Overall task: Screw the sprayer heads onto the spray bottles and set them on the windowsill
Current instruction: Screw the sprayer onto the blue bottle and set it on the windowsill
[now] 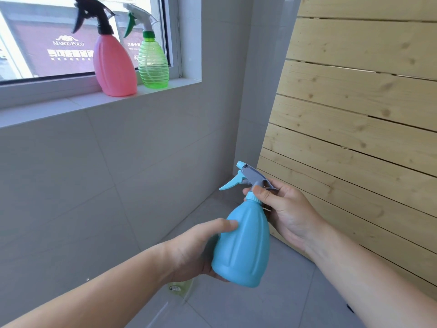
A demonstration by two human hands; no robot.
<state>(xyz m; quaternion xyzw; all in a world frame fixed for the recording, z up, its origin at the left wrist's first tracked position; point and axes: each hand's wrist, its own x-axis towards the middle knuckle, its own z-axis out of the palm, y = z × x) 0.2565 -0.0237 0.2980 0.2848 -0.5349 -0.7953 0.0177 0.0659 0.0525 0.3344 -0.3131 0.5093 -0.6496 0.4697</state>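
A blue spray bottle (243, 247) is held in the air in front of me, tilted slightly. My left hand (201, 247) grips its lower body from the left. My right hand (281, 209) is closed around the neck, just under the grey and light-blue sprayer head (248, 177), which sits on the bottle's collar. On the white windowsill (71, 105) at upper left stand a pink bottle (113, 65) with a black sprayer head and, to its right, a clear green ribbed bottle (153, 65) with a white and green head.
A slatted pale wooden panel (354, 114) leans along the right side. Grey tiled wall (94, 174) runs below the sill, with grey tiled floor (260, 304) underneath. A pale yellowish object (178, 285) shows on the floor below my left hand, mostly hidden.
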